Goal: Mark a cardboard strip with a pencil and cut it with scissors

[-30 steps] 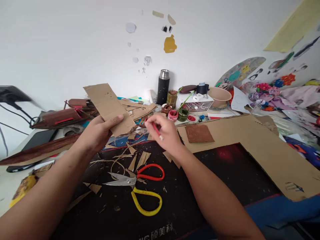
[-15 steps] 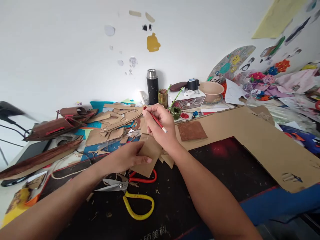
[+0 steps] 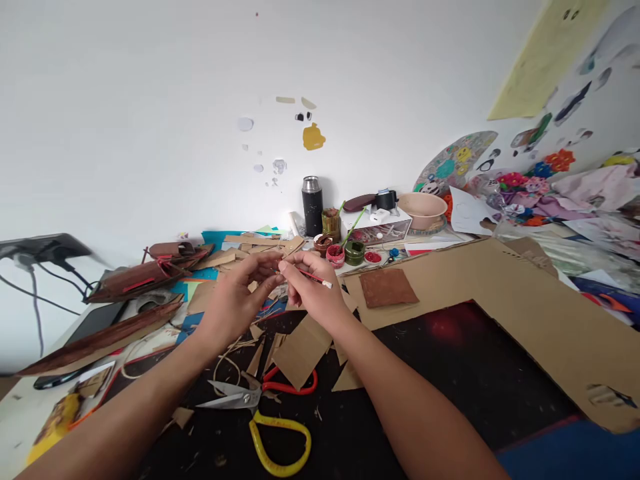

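My right hand pinches a thin red pencil with a white end, held above the black mat. The fingertips of my left hand meet the right hand's at the pencil's far end. Whether the left hand grips the pencil or only touches it is not clear. Below the hands lies a brown cardboard piece, partly over the scissors with one red and one yellow handle loop. Cardboard scraps lie scattered around.
A large L-shaped cardboard sheet with a brown painted square covers the right side. Paint jars, a black flask, a bowl and a cardboard pile stand at the back. Brown painted models lie left.
My left hand let go of the cardboard piece, which now lies on the mat over the scissors. That hand rose to meet the right hand at the pencil.
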Demonstrator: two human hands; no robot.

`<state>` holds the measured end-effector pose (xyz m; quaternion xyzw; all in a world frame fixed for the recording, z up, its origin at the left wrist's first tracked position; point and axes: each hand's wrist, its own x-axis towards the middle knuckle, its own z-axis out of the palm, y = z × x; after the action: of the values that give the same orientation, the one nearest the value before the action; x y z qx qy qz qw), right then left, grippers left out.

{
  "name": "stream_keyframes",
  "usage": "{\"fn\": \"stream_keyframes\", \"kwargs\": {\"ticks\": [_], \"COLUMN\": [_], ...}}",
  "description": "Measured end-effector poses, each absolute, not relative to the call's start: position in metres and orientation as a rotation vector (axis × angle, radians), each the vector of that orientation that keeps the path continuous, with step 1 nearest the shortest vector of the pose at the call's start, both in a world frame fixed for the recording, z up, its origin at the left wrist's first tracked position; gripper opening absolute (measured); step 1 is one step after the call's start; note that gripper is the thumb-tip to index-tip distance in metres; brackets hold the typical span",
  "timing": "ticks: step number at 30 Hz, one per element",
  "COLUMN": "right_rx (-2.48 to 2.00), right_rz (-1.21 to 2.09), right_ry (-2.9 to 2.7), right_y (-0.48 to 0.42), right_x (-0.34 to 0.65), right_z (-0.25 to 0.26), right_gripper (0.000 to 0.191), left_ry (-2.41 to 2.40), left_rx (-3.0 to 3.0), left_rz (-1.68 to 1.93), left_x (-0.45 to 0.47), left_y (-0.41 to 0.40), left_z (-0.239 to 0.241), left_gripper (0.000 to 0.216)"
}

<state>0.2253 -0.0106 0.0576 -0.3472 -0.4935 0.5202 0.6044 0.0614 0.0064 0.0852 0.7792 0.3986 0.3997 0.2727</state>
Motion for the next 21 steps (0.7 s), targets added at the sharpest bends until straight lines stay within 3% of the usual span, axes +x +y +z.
{"fn": "stream_keyframes", "kwargs": {"ticks": [12, 21], "right_rx": [-0.834, -0.885], "right_rz": [1.230, 1.158], "right_ry": [-1.214, -1.162], "right_y": [-0.008, -0.010], "right_x": [0.222, 0.221], "right_z": [0.045, 0.048], "right_gripper": [0.024, 0.034], "left_ry": [1.172, 1.211], "left_rx": [2.351, 1.682], "left_rz": [1.053, 1.053], "left_x": [0.048, 0.061], "left_y": [0.015, 0.098], "left_z": [0.074, 0.076], "left_gripper": [0.028, 0.020]}}
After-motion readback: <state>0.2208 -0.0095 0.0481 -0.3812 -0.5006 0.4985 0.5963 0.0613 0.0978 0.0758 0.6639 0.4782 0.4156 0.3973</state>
